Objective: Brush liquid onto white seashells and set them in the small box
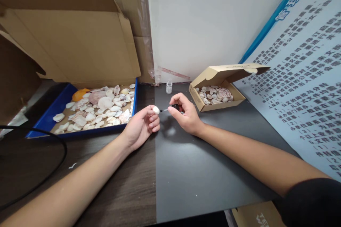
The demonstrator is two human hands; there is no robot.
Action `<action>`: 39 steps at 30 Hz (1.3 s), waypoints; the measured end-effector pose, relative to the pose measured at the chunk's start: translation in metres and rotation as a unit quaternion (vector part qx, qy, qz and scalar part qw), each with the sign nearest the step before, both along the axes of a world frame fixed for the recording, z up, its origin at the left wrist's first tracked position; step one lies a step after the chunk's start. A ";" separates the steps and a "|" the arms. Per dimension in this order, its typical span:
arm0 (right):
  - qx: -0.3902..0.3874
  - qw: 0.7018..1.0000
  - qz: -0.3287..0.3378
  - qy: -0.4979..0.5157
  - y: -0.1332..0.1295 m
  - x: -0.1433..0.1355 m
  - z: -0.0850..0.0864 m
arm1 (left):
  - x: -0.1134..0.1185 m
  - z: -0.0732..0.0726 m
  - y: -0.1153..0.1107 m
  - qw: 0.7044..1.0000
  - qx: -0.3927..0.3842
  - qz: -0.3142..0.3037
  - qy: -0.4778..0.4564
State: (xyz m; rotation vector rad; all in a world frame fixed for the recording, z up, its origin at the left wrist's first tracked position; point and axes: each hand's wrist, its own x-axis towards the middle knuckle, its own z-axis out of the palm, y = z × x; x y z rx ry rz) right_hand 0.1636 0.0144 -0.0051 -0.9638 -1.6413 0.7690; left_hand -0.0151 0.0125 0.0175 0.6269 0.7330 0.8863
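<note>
Between the thumb and fingers of my left hand [142,126] is a small white ribbed seashell [156,110]. My right hand [186,115] is closed on the black cap of a small applicator brush [165,110]. The brush's dark tip meets the shell's right edge or lies just beside it; I cannot tell which. Behind my hands stands a small clear bottle [169,87] with a white label, upright and without a cap.
On the left, a blue-edged cardboard box [136,99] lies open, full of shells. A smaller cardboard box [218,106] with shells stands at the right, its lid raised. A black cable [65,147] loops at the left edge. A printed board [301,71] leans at the right.
</note>
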 end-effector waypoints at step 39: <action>0.005 1.000 -0.005 0.003 0.000 0.000 0.000 | 0.001 0.000 -0.002 0.999 0.022 -0.008 0.029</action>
